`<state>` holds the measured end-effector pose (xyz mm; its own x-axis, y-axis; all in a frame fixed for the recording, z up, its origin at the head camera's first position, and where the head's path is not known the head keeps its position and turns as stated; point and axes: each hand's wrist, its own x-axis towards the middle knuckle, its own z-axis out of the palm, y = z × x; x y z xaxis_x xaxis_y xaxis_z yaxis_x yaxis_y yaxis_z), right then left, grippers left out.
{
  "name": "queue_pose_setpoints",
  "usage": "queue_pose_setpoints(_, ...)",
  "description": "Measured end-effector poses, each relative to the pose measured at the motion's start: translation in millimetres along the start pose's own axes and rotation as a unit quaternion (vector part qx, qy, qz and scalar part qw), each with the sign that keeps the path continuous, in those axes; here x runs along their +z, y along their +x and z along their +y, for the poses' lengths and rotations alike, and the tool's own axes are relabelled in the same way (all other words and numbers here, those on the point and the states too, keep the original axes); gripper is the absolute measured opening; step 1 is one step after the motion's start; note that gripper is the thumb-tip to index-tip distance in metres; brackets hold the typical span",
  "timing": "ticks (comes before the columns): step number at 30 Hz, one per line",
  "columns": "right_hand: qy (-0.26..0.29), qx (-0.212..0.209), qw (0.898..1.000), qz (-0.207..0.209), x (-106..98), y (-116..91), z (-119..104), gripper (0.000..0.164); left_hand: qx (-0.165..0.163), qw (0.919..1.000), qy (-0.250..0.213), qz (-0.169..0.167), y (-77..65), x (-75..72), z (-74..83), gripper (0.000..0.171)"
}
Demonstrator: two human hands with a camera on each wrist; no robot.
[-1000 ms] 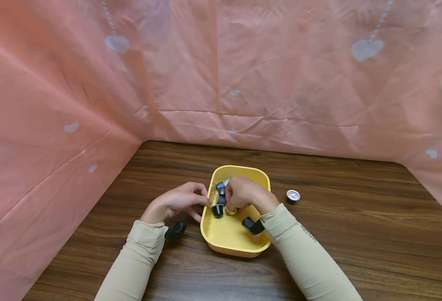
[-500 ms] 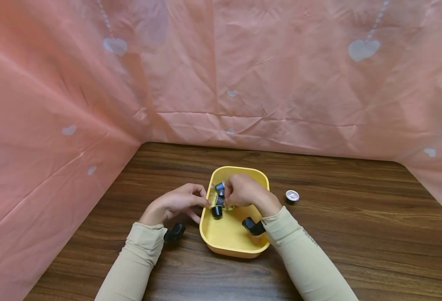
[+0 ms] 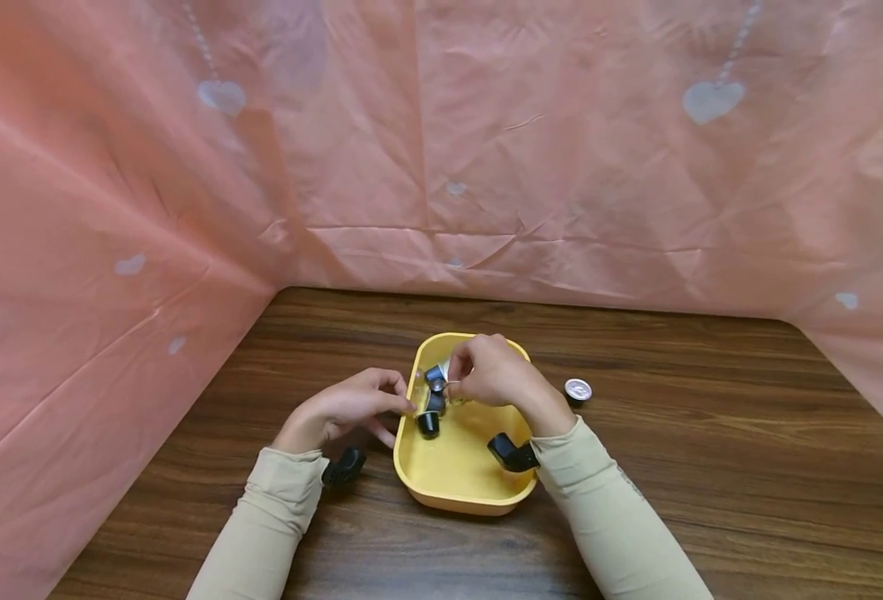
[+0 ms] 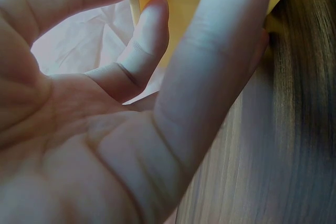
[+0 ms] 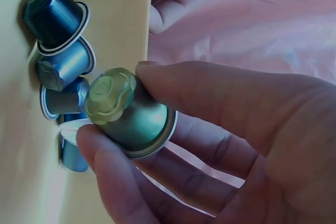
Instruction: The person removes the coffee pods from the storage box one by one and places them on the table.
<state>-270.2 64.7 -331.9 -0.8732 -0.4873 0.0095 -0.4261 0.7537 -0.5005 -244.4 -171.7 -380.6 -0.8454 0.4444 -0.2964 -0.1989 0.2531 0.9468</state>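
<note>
A green coffee capsule (image 5: pixel 142 121) is pinched between the thumb and fingers of my right hand (image 3: pixel 492 373), over the yellow bin (image 3: pixel 456 467). Its domed end faces the bin's floor in the right wrist view. Along the bin's left side lie several other capsules, among them a black capsule (image 5: pixel 55 17) and a blue capsule (image 3: pixel 434 375). My left hand (image 3: pixel 354 406) grips the bin's left rim, thumb over the edge and other fingers outside. In the left wrist view, its fingers (image 4: pixel 205 61) cover much of the yellow wall.
One capsule with a silver lid (image 3: pixel 578 389) stands on the dark wooden table (image 3: pixel 711 417), right of the bin. Pink cloth (image 3: pixel 561 167) with pale hearts hangs behind and at the left. Black wrist cameras (image 3: pixel 514 453) hang below both wrists.
My right hand has lifted slightly from among the capsules, the green capsule in its fingers. The left hand stays at the rim. The head view has shifted a little.
</note>
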Motion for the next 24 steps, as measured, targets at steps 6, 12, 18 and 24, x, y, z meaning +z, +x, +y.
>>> queue_pose_setpoints(6,0.037,-0.001,0.999,0.035,-6.8,-12.5,6.6,0.012,-0.008,1.0000,0.002,0.000,-0.4,0.6,-0.4,0.017)
queue_pose_setpoints(12,0.062,0.009,0.996,0.060,-15.9,-21.4,8.8,0.012,-0.001,1.0000,0.002,-0.003,0.1,1.2,-0.2,0.018)
queue_pose_setpoints(18,0.087,0.018,0.994,0.069,-18.8,-23.9,11.2,0.012,0.000,1.0000,0.001,-0.003,-0.4,1.5,0.3,0.018)
queue_pose_setpoints(24,0.110,0.032,0.991,0.074,-20.0,-25.4,18.9,0.013,-0.002,1.0000,0.005,-0.001,0.1,1.6,0.8,0.018)
